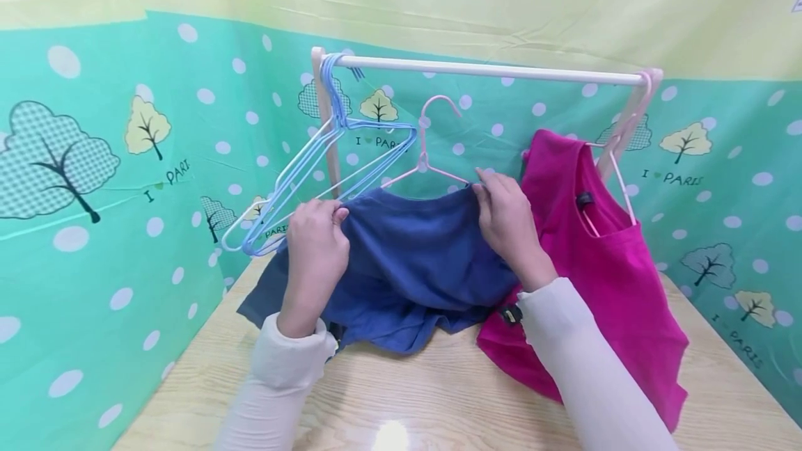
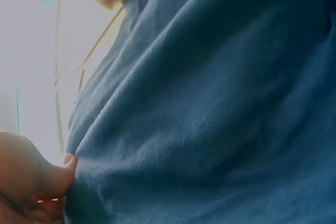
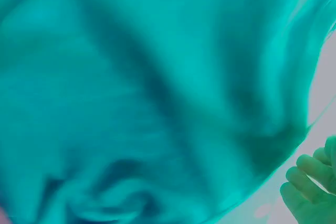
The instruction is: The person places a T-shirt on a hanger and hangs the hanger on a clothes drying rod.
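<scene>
A blue shirt hangs in the middle of the head view, its lower part reaching the table. The pink hanger rises out of its neck opening, with the hook below the rail. At the shirt's left shoulder my left hand pinches the fabric; the left wrist view shows the thumb pressed on the shirt's edge. My right hand is at the other shoulder beside the hanger's arm. In the right wrist view its extended fingers appear just apart from the shirt's edge.
A white rail on wooden posts stands behind. Several blue and white hangers hang at its left end. A magenta top on a pink hanger hangs at the right. All stand over a wooden table, with a patterned curtain around it.
</scene>
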`<state>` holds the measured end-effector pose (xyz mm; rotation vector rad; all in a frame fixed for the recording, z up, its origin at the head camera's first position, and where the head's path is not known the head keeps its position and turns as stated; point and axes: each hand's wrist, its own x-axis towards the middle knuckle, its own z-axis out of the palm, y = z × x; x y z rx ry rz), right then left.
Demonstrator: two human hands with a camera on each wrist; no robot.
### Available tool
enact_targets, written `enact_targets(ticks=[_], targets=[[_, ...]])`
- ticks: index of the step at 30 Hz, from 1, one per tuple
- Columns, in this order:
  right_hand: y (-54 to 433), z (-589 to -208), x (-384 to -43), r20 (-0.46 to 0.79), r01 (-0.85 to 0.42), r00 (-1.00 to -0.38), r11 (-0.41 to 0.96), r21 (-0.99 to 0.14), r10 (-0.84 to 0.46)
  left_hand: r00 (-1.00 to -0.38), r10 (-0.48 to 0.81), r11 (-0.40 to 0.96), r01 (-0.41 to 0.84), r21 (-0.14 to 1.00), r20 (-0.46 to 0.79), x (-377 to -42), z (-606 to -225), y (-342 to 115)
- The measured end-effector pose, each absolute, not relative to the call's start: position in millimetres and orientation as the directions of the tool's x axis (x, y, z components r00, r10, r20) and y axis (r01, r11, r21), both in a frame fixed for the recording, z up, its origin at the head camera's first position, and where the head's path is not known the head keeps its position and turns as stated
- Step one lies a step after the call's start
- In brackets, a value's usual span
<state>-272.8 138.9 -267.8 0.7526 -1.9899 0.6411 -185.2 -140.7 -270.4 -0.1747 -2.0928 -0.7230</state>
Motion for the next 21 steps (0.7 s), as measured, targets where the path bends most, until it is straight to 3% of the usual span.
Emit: enact_targets(ticks=[4,9,17,21], targets=[[121,-252,-263,0.884,-0.750,-0.360,0.656,-0.084,-0.298,-0.566,-0.126,0.820,0.402,0.406,0.815,-184,-273,-132],[108,-245,-260,0.883,-0.683,-0.326,0.730,0.026,-0.337,-0.568,-0.103,0.825,0.409,0.389,0.817,-180,-273,-125],[116,-244,-264,0.902,-0.614,-0.331,0.789,0.018,-0.278,-0.775,0.007,0.820,0.366,0.440,0.632,-168,-260,-143],[121,-242,-269,0.899,-0.625,-0.364,0.779,-0.042,-0.244,-0.824,0.035,0.791,0.369,0.488,0.566,-162,-256,-152]])
